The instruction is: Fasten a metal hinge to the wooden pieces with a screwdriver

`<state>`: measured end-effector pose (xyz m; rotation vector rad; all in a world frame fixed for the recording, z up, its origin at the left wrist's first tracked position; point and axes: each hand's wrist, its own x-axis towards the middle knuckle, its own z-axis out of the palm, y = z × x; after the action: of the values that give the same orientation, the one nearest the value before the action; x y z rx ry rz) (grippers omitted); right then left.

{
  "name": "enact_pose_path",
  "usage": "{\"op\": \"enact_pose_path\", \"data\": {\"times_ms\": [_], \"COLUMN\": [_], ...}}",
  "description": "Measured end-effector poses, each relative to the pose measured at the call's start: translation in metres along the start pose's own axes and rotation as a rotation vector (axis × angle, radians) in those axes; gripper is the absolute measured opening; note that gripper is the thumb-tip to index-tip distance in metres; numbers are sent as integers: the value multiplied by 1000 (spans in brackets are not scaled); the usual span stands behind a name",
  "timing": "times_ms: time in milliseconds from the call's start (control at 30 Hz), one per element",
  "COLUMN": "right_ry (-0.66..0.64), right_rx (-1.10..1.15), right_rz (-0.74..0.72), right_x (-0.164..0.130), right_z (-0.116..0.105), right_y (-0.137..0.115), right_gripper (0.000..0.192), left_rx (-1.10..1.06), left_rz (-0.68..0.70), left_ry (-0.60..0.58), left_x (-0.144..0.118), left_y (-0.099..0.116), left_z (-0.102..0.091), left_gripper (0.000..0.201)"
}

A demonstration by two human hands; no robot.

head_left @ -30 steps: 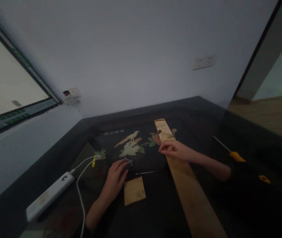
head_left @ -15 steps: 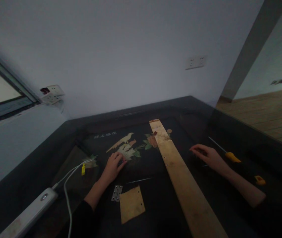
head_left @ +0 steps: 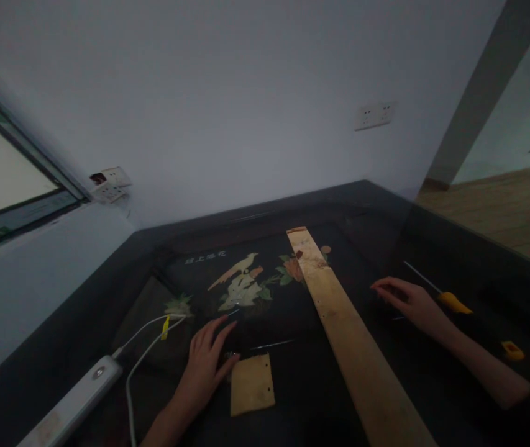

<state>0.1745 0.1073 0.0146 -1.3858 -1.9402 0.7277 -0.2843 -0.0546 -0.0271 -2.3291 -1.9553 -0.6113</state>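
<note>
My left hand (head_left: 205, 363) lies flat on the dark table top with its fingers spread. It rests just left of a small tan wooden square (head_left: 251, 385) and holds nothing. A thin metal pin (head_left: 271, 343) lies just beyond the square. My right hand (head_left: 409, 301) hovers low over the table to the right of a long pale wooden plank (head_left: 339, 316). Its fingers are loosely curled and empty. A screwdriver with a yellow handle (head_left: 453, 302) lies right beside that hand.
The black table (head_left: 292, 205) carries an inlaid bird and flower picture (head_left: 241, 282). A white power strip (head_left: 69, 406) with white cables and a yellow tag (head_left: 165, 327) lies at the left. A small yellow piece (head_left: 512, 351) sits at the right. Walls close in behind and to the left.
My right hand left the plank and moved right, next to the screwdriver. My left hand drew back from the inlay to beside the tan square and now covers a small metal hinge.
</note>
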Motion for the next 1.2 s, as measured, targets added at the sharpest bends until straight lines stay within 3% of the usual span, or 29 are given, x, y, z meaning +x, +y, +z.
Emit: {"op": "enact_pose_path", "data": {"times_ms": [200,367,500,733,900,1000,1100,1200], "right_ry": [-41,-93,-176,-263,-227,-200,-191,-196], "right_rx": [-11,-5,-8,24,39,37,26,6], "right_rz": [-88,-212,-310,-465,-510,-498,-457,-406], "right_x": [-8,-23,-42,-78,-86,-83,-81,-81], "right_z": [-3,-12,-18,-21,-28,-31,-31,-31], "right_y": [-6,-7,-4,3,1,1,4,10], "right_gripper": [28,25,25,21,20,19,20,22], "left_rx": [0,1,-14,29,-17,-54,-10,88], "left_rz": [-90,-109,-161,-114,-131,-167,-286,-326], "left_ry": [54,72,60,-89,-64,-19,61,16], "left_x": [19,-5,-29,-28,-40,-49,-51,-51], "left_y": [-9,33,67,94,116,116,105,91], "left_z": [-4,-10,-5,-2,-3,-4,-5,-4], "left_gripper": [40,33,54,56,65,58,46,48]}}
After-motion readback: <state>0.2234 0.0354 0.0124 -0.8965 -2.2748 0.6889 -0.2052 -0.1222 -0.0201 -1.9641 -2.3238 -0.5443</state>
